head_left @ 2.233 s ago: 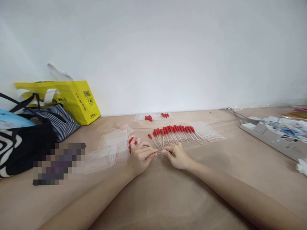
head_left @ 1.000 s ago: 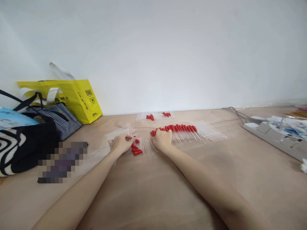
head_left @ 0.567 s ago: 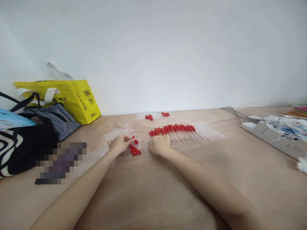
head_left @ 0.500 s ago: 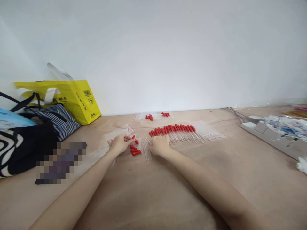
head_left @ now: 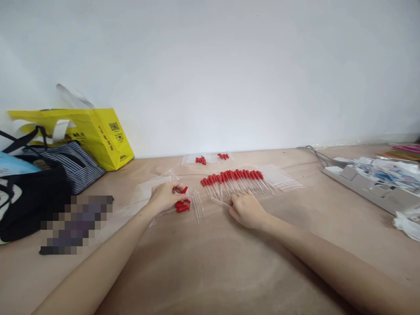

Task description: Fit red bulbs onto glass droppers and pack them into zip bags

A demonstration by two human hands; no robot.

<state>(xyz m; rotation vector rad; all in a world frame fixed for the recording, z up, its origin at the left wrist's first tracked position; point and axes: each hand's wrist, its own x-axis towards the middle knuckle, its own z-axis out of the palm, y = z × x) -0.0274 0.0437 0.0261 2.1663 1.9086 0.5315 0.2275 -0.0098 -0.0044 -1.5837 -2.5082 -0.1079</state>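
My left hand (head_left: 166, 197) is closed at the small pile of red rubber bulbs (head_left: 182, 208); its fingertips are at a red bulb, but the grip is partly hidden. In my right hand (head_left: 246, 210) a thin clear tube (head_left: 219, 201) is pinched, pointing left. Between my hands lie several loose clear tubes (head_left: 198, 205). Beyond my right hand is a fanned row of clear tubes with red bulbs (head_left: 232, 176) on their far ends. A clear zip bag (head_left: 282, 178) lies at the row's right end, and more bags (head_left: 144, 192) lie under and behind my left hand.
Two small heaps of red bulbs (head_left: 201, 160) lie on bags near the wall. On the left stand a yellow bag (head_left: 114, 144), a striped pouch (head_left: 77, 164) and a black bag (head_left: 39, 201). At right are a white power strip (head_left: 357, 183) and plastic packets (head_left: 393, 171).
My right hand has moved right, off the loose tubes, and now holds one tube. My left hand has shifted slightly over the red bulbs. The camera view has turned a little to the right.
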